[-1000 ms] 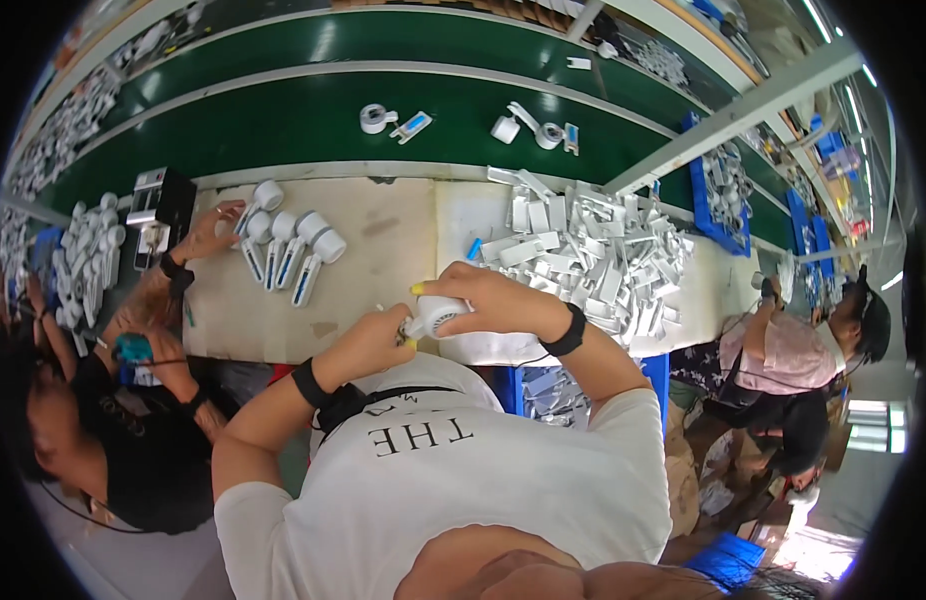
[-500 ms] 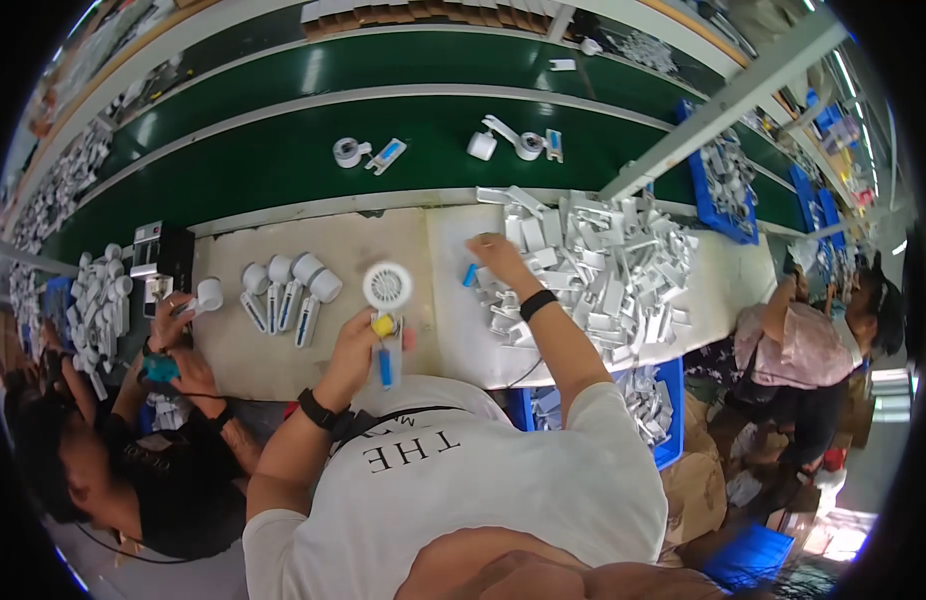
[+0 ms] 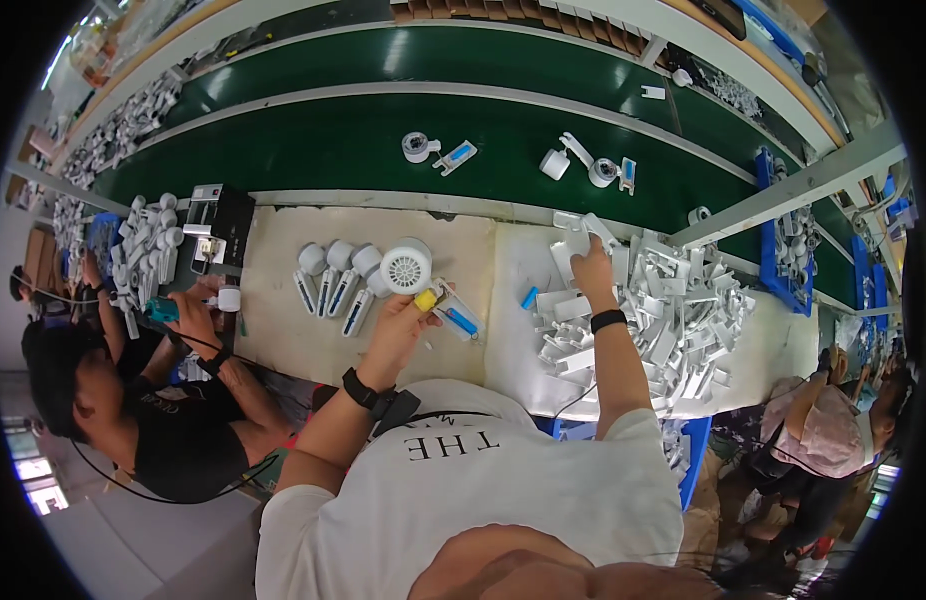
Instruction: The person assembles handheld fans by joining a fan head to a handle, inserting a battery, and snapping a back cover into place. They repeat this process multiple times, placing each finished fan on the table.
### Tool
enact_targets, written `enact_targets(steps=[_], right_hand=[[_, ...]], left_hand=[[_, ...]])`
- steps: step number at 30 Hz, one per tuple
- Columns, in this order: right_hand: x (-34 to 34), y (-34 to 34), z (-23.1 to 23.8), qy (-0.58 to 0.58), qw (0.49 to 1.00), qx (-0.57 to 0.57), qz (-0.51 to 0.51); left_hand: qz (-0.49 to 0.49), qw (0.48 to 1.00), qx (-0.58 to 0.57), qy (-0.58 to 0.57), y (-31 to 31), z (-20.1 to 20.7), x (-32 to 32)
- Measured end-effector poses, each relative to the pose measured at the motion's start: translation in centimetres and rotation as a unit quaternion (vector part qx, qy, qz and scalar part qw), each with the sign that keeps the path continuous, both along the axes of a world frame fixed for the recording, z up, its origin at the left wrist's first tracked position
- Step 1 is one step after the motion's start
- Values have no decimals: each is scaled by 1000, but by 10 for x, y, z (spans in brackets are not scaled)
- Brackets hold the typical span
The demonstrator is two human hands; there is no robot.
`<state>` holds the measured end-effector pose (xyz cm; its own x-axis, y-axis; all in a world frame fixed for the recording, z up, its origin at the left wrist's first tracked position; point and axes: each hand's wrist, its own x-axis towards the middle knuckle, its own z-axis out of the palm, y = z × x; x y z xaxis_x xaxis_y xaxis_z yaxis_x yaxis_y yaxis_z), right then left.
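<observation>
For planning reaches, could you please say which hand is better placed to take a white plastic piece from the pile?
Probably the right hand: it's at the pile of white plastic pieces, while the left hand holds a white round-grilled plastic device.

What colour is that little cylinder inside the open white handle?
The cylinder is blue; it shows best in the head view.

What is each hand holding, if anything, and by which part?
Left hand: white fan, held near the neck between its round head and opened handle. Right hand: at white plastic pieces; whether it grips one cannot be told.
</observation>
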<state>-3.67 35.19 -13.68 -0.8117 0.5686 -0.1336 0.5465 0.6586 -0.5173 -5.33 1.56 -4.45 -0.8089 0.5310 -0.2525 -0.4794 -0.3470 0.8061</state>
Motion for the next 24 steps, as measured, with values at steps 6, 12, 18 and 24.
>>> enact_targets(steps=[6, 12, 18, 24], right_hand=[[32, -117, 90, 248, 905, -197, 285], [62, -179, 144, 231, 933, 39, 272], [72, -188, 155, 280, 907, 41, 311], [79, -192, 151, 307, 898, 63, 309]], left_hand=[[88, 995, -28, 30, 4, -21, 7], [135, 990, 9, 42, 3, -11, 21], [95, 994, 48, 25, -10, -1, 35], [67, 987, 145, -27, -16, 10, 42]])
